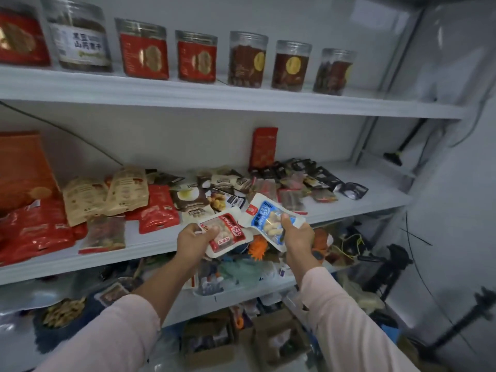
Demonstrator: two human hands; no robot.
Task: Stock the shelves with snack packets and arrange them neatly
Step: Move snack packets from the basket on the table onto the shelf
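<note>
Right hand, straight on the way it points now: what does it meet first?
Probably the jumble of small packets on the middle shelf, just beyond the blue-and-white packet that the right hand holds; that packet's top edge would touch first. Depth is unclear from this one view.

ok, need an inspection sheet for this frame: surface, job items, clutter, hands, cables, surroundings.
Surface: white middle shelf, crowded with packets at left and centre, bare towards the right end.
Job's things: red-labelled packet and blue-labelled packet, both held up at the shelf's front edge; loose packet pile lying unsorted.
Clutter: orange toy among mixed oddments on the shelf below.
Hands: left hand, fingers grip the red-labelled packet; right hand grips the blue-labelled packet.
Cables: dark cable along the back wall; yellow cord on the shelf below.
Surroundings: jars in a row on the top shelf; tripod at right; cardboard boxes at the bottom.
</note>
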